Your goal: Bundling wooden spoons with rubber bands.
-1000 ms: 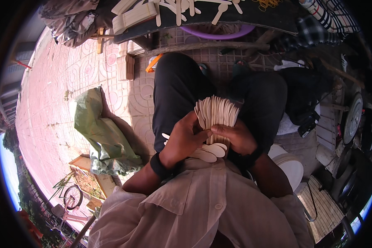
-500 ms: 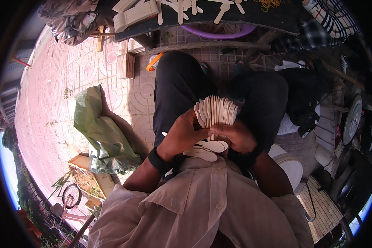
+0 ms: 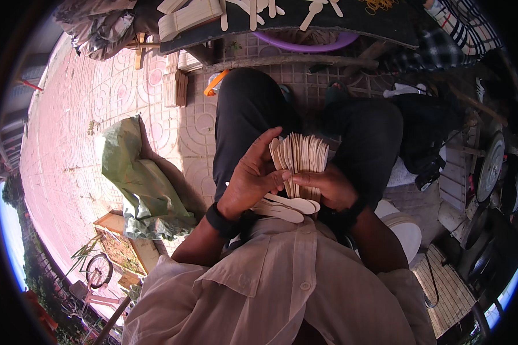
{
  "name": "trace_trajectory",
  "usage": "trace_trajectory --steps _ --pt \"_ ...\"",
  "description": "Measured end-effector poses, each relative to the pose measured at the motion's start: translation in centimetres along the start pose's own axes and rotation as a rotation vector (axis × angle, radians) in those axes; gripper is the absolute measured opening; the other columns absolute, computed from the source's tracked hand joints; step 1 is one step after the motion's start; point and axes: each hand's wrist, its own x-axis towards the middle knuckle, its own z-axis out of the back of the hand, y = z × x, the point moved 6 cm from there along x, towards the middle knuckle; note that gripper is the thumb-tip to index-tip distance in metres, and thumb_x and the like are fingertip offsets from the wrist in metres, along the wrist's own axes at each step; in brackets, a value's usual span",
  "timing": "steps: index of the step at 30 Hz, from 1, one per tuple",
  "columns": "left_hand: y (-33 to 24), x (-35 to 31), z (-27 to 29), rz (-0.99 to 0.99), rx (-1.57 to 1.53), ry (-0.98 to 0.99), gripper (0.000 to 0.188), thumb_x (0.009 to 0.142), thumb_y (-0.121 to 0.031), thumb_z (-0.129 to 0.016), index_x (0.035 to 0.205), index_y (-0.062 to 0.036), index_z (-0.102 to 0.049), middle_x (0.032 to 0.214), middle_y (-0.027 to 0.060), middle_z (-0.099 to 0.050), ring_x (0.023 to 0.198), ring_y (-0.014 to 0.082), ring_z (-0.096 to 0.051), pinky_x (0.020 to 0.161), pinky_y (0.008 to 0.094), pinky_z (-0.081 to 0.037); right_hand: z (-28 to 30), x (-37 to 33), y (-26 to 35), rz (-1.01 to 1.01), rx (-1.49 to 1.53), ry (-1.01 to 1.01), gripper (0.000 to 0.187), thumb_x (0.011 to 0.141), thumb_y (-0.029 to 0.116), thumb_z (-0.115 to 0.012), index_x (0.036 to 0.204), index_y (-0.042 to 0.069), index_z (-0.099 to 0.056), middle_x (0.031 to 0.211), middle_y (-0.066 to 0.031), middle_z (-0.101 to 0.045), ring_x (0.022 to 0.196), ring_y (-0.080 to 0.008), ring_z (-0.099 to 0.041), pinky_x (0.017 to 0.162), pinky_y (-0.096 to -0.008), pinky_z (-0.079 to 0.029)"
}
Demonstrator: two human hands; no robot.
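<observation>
Clearly, the right hand point(image 3: 335, 188) grips thin, round-ended wooden spoons point(image 3: 306, 154), the left hand point(image 3: 248, 181) loosely open beside them.

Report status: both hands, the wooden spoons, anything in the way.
Right hand gripping wooden spoon bundle. Left hand partly open at bundle's left side. Loose spoons just below bundle in view; no other obstruction seen.

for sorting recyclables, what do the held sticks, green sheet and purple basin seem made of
Held sticks: likely wood, apparently unvarnished; pale, matte. Green sheet: probably plastic, slight sheen; stiff-looking creases. Purple basin: likely plastic, smooth; evenly coloured rim.
</observation>
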Motion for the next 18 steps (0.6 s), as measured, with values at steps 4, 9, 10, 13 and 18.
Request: trace_trajectory --steps 4,9,10,13,18 --pt "0.13 0.08 0.35 -0.021 0.016 -0.003 0.059 0.081 0.001 -0.063 0.132 -0.0066 -0.035 0.1 0.0021 -0.056 0.063 0.0023 -0.05 0.053 0.0153 -0.044 0.22 0.22 -0.54 -0.023 -0.008 0.03 0.044 0.082 0.006 -0.062 0.122 0.0 -0.046 0.109 -0.0071 -0.057 0.098 -0.015 -0.056 0.084 -0.0292 -0.045" --pt "0.51 0.33 0.83 0.012 0.116 -0.007 0.058 0.081 -0.001 -0.063 0.132 -0.006 -0.036 0.095 0.0012 -0.057 0.065 0.0032 -0.052 0.056 0.0155 -0.046 0.2 0.19 -0.32 0.033 -0.094 0.057 0.041 0.084 0.006 -0.059 0.123 0.001 -0.046 0.111 -0.0071 -0.057 0.1 -0.0147 -0.055 0.085 -0.0292 -0.045" --pt "0.44 0.33 0.8 0.012 0.116 -0.007 0.058 0.081 -0.001 -0.063 0.132 -0.006 -0.036 0.095 0.0012 -0.057 0.065 0.0032 -0.052 0.056 0.0155 -0.046 0.26 0.31 -0.52 0.025 -0.105 0.073 0.041 0.084 0.004 -0.057 0.123 0.001 -0.045 0.111 -0.0071 -0.056 0.1 -0.0145 -0.055 0.085 -0.0291 -0.045" --pt "0.45 0.32 0.92 0.034 0.084 -0.025 0.055 0.081 -0.001 -0.063 0.13 -0.0054 -0.038 0.094 0.0012 -0.057 0.065 0.0033 -0.052 0.056 0.0153 -0.046 -0.25 0.4 -0.08 0.02 -0.115 0.124 0.042 0.085 0.001 -0.055 0.125 0.002 -0.043 0.111 -0.0073 -0.056 0.101 -0.0142 -0.055 0.086 -0.0289 -0.045" --pt "0.25 0.49 0.77 0.015 0.006 0.023 0.052 0.08 0.004 -0.061 0.127 -0.0051 -0.041 0.098 0.0035 -0.058 0.069 0.0035 -0.054 0.056 0.0152 -0.045 -0.6 0.25 0.3 0.046 -0.14 0.104 0.046 0.084 0.002 -0.056 0.127 0.002 -0.039 0.112 -0.008 -0.055 0.101 -0.0147 -0.056 0.086 -0.0285 -0.046"
